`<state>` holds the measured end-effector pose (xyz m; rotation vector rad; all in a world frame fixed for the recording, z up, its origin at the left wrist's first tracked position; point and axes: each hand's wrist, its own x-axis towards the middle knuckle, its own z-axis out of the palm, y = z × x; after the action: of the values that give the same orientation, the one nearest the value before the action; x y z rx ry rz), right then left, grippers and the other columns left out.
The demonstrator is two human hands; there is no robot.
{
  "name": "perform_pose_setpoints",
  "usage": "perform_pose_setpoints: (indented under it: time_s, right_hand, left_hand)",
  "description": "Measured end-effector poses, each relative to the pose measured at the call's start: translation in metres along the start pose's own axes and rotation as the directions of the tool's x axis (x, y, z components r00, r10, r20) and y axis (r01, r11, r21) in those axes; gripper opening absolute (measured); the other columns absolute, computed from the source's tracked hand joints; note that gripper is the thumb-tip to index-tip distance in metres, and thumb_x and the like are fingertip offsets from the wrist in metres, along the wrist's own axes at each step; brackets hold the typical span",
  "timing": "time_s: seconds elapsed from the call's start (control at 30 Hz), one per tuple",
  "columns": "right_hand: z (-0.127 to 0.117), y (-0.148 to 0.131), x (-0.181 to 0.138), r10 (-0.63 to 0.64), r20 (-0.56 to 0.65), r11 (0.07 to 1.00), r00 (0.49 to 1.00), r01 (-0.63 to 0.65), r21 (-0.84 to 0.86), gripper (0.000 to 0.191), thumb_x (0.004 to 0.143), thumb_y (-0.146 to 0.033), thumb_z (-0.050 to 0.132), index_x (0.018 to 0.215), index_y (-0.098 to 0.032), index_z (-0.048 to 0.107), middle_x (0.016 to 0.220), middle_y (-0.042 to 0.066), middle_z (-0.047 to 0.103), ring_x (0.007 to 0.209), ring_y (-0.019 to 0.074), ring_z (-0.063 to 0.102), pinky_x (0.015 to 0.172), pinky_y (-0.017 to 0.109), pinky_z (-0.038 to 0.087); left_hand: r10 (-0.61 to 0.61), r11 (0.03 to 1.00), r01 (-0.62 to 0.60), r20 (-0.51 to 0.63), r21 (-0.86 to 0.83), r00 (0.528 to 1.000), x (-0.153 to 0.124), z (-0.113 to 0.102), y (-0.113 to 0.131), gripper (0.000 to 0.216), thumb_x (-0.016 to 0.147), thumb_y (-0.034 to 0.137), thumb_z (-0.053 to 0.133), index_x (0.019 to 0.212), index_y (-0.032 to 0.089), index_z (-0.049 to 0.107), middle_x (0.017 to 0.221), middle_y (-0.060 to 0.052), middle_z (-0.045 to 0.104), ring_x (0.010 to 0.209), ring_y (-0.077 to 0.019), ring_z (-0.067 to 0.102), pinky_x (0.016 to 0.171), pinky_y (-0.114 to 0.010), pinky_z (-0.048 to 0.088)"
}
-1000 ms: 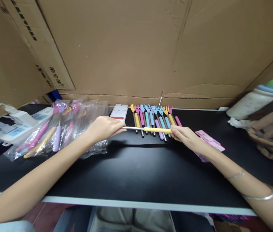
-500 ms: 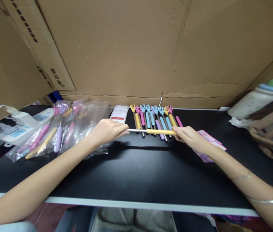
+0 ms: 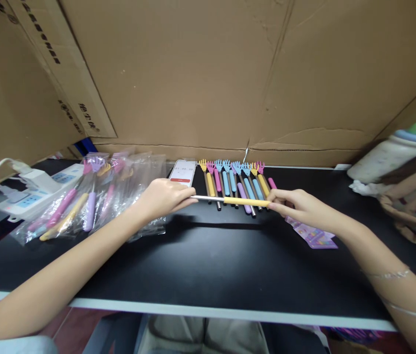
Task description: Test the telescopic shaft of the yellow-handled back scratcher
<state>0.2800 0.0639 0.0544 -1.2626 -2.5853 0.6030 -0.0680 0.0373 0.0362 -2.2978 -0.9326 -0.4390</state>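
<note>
my left hand (image 3: pixel 163 196) pinches the steel end | my right hand (image 3: pixel 300 206) pinches the yellow scratcher (image 3: pixel 247 201) grip | its claw hidden in my left fist | phone (image 3: pixel 182 173) digits blurred

I see a phone (image 3: pixel 182 173) on the black table (image 3: pixel 208 265), bagged scratchers (image 3: pixel 93 196) left of it, then a power strip (image 3: pixel 31 194). Cardboard (image 3: pixel 200 73) walls the back. A bottle (image 3: pixel 392 152) lies far right, pink cards (image 3: pixel 314 236) nearer.
</note>
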Motion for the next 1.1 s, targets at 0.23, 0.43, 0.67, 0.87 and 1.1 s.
perform_pose_setpoints:
  time_s: [0.23,0.43,0.67,0.87,1.1]
  right_hand:
    - [0.008,0.001,0.004,-0.001,-0.023,0.998,1.000,-0.001,-0.071,0.032,0.088,-0.049,0.037,0.080,-0.022,0.051,0.058,-0.003,0.054,0.051,0.0106,0.047,0.050,0.022,0.029]
    - [0.015,0.002,0.006,0.014,-0.069,0.994,0.998,-0.021,-0.106,0.033,0.090,-0.048,0.033,0.081,-0.022,0.051,0.059,-0.003,0.052,0.051,0.0107,0.046,0.050,0.022,0.030]
    - [0.024,0.001,0.010,0.004,0.014,0.989,1.000,-0.002,-0.150,0.033,0.089,-0.048,0.034,0.081,-0.023,0.055,0.066,0.001,0.057,0.058,0.0139,0.051,0.054,0.023,0.033]
    - [0.025,0.001,0.011,0.000,0.003,0.993,1.000,0.000,-0.120,0.034,0.089,-0.047,0.034,0.081,-0.023,0.056,0.069,0.001,0.059,0.060,0.0148,0.052,0.055,0.024,0.034]
    - [0.023,-0.003,0.009,0.020,-0.073,0.989,0.997,-0.031,-0.147,0.032,0.089,-0.045,0.034,0.077,-0.023,0.053,0.066,0.001,0.056,0.056,0.0139,0.048,0.053,0.023,0.031]
  left_hand:
    - [-0.004,1.000,0.005,0.045,-0.011,0.999,-0.001,0.003,0.002,0.038,0.094,0.040,0.034,0.067,0.019,0.051,0.056,0.003,0.058,0.052,-0.0106,0.055,0.046,-0.023,0.024]
    - [-0.010,1.000,0.010,0.047,-0.001,0.999,-0.002,0.005,0.002,0.039,0.095,0.040,0.034,0.067,0.018,0.050,0.056,0.003,0.058,0.051,-0.0104,0.055,0.046,-0.024,0.022]
    - [0.046,0.999,-0.047,0.044,0.022,0.998,-0.002,0.004,0.001,0.039,0.094,0.039,0.036,0.065,0.018,0.049,0.056,0.003,0.057,0.051,-0.0109,0.056,0.047,-0.023,0.026]
    - [0.045,0.998,-0.046,0.028,0.038,0.999,-0.001,0.004,0.001,0.039,0.094,0.039,0.035,0.066,0.018,0.051,0.057,0.003,0.059,0.051,-0.0109,0.056,0.048,-0.023,0.027]
    - [0.041,0.998,-0.041,-0.012,0.049,0.999,-0.002,0.004,0.000,0.039,0.094,0.039,0.035,0.066,0.018,0.052,0.056,0.003,0.059,0.050,-0.0098,0.055,0.048,-0.023,0.028]
